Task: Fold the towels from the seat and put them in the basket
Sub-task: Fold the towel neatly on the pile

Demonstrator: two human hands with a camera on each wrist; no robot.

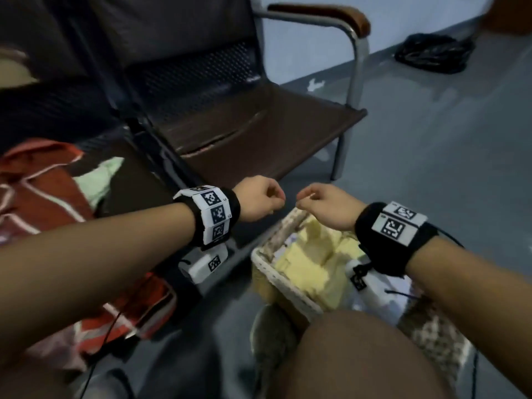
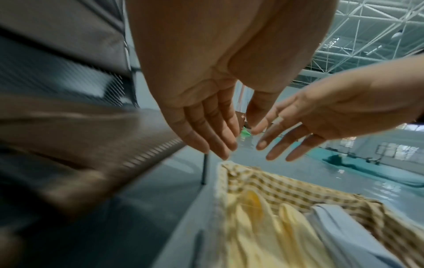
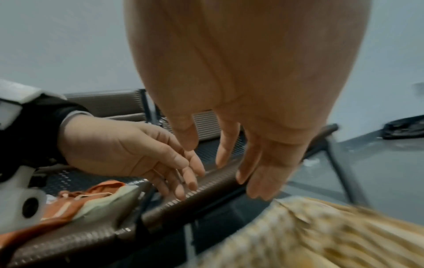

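A woven basket [image 1: 276,279] stands on the floor by my knee, with a folded yellow towel [image 1: 311,266] inside and a pale blue cloth [image 2: 344,234] beside it. My left hand [image 1: 275,198] and right hand [image 1: 305,198] hover close together just above the basket's far corner. The wrist views show both hands with fingers loosely extended and nothing in them. On the left seat lie a red-orange towel [image 1: 43,197] with white stripes and a pale green towel [image 1: 100,177].
The right-hand bench seat [image 1: 259,133] is bare, with a metal armrest [image 1: 339,18] at its far side. A black bag [image 1: 434,53] lies on the grey floor by the wall. My knee [image 1: 359,355] and shoe [image 1: 270,341] are next to the basket.
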